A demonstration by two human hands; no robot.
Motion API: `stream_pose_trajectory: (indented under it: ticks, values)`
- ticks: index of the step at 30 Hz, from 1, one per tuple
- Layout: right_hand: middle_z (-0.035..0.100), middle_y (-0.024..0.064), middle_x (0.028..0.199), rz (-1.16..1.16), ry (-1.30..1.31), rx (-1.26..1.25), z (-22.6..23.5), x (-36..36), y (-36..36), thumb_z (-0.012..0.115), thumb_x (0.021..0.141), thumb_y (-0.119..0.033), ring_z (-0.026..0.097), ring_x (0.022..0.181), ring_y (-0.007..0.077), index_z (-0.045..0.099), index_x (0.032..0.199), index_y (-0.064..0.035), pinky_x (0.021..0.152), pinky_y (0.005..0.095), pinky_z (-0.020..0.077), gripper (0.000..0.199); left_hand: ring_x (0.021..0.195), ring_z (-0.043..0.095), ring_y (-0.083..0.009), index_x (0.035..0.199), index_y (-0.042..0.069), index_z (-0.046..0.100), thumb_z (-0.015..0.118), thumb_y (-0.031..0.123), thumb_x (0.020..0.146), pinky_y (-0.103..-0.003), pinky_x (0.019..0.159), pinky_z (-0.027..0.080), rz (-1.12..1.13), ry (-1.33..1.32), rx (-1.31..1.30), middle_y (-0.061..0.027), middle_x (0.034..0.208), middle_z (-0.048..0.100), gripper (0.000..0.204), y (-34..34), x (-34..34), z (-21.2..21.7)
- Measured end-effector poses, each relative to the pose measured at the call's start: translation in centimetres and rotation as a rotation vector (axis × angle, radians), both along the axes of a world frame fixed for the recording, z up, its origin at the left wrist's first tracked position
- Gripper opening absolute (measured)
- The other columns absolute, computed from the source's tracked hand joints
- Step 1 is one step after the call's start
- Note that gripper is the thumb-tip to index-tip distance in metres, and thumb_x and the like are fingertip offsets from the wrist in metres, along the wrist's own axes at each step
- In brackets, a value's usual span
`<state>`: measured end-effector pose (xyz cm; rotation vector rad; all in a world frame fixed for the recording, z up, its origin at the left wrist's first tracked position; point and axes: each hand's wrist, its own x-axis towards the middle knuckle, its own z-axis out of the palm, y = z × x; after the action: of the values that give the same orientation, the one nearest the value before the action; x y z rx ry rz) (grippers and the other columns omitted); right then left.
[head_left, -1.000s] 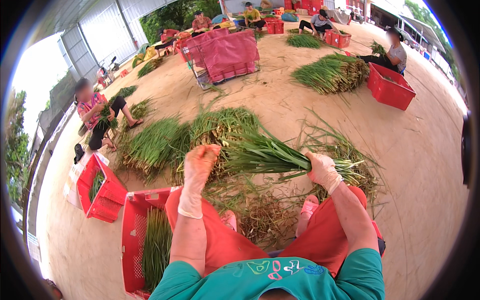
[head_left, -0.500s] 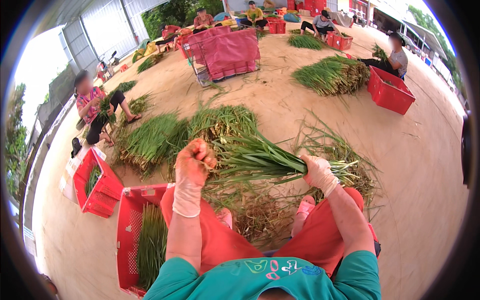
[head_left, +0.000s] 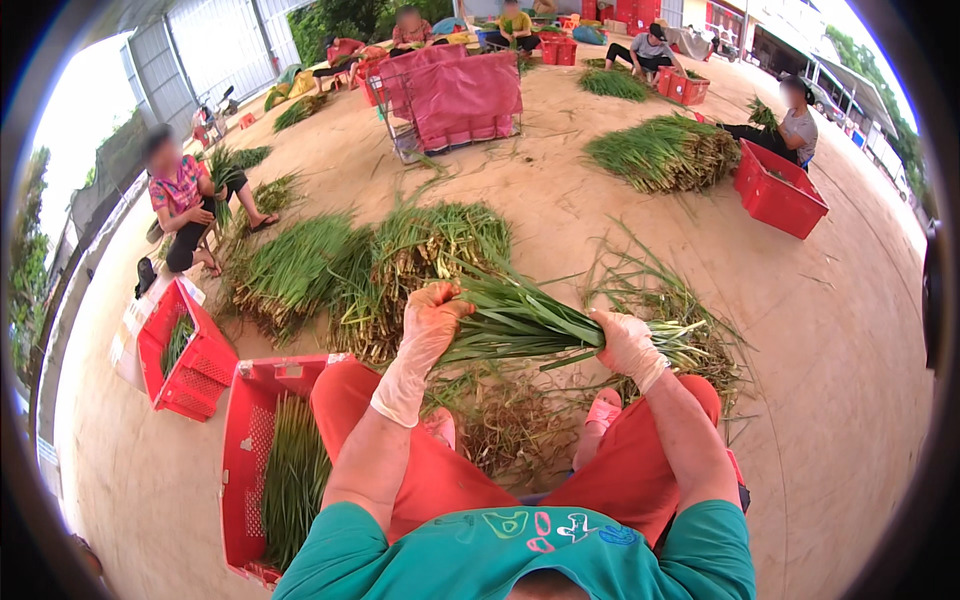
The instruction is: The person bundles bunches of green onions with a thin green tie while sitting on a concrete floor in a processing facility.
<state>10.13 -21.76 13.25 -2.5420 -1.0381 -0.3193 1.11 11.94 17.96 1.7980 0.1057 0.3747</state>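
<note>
A bunch of garlic chives (head_left: 535, 318), with long flat green leaves and pale stalk ends, lies level in front of me above my knees. Its stalk end is wrapped in my right hand (head_left: 628, 348), and the pale ends stick out on the right. My left hand (head_left: 430, 318) is closed at the leafy end, its fingers pinched against the leaves; what lies inside the fingers is partly hidden. Both hands wear thin whitish gloves, the left one stained with soil at the fingers.
By my left leg stands a red crate (head_left: 240, 460) with chives (head_left: 295, 475) laid in it. Another red crate (head_left: 185, 350) is farther left. Chive heaps (head_left: 430, 250) lie ahead, with trimmings (head_left: 515, 425) between my feet. Several people sit around; a pink-covered cart (head_left: 465, 105) stands beyond.
My left hand has come down and right, from a raised fist beside the bunch to the leaf tips. The right hand keeps its hold, shifted slightly left.
</note>
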Motion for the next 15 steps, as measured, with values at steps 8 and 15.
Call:
stream_pose_trajectory:
  ticks: [8, 15]
  values:
    - [0.07, 0.0187, 0.094, -0.177, 0.213, -0.004, 0.3, 0.9, -2.1, 0.065, 0.074, -0.012, 0.068, 0.091, 0.0374, 0.064, 0.111, -0.0072, 0.078, 0.045, 0.0537, 0.037, 0.051, 0.049, -0.0106, 0.087, 0.005, 0.062, 0.062, 0.005, 0.091, -0.026, 0.049, 0.046, 0.038, -0.128, -0.668, -0.0072, 0.076, 0.065, 0.004, 4.0, -2.9, 5.6]
    - [0.069, 0.0193, 0.093, -0.238, 0.179, 0.002, 0.8, 0.4, -1.6, 0.065, 0.076, -0.012, 0.068, 0.091, 0.0377, 0.064, 0.109, -0.0067, 0.078, 0.0449, 0.0535, 0.034, 0.078, 0.06, -0.0101, 0.106, 0.005, 0.071, 0.067, -0.002, 0.085, -0.025, 0.069, 0.048, 0.268, -0.296, 0.349, -0.0069, 0.094, 0.067, 0.023, 1.8, -2.6, 3.8]
